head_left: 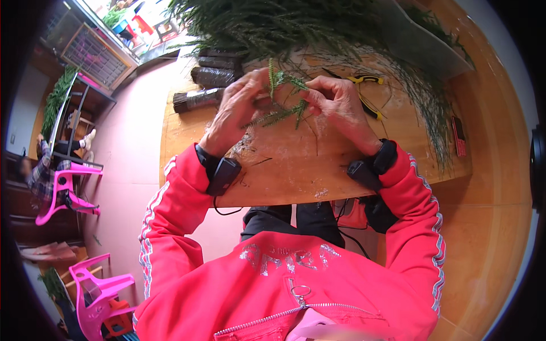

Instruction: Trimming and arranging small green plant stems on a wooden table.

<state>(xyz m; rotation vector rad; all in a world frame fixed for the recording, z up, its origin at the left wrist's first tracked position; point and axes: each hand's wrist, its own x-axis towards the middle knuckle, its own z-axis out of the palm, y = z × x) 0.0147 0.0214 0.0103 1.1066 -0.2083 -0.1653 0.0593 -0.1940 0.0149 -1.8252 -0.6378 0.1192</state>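
Observation:
A small green needled sprig [274, 77], which looks like artificial greenery, is held up over the wooden table [273, 182] between my hands. My left hand [238, 105] has its fingers closed around the sprig's left side; the fingertips are partly hidden behind the greenery. On the other side, the thumb and fingers of my right hand [336, 102] pinch the sprig's right end. Yellow-and-black handled pliers [371, 109] lie on the tabletop just beyond and beside my right hand, partly covered by it.
Dark wrapped bundles of thin rods [211, 76] lie at the table's left. A big heap of green branches [273, 28] fills the far side, and loose thin stems [424, 102] trail down the right. A red phone [458, 136] lies at the right edge. Left, a person [42, 173] sits near pink stools [94, 295].

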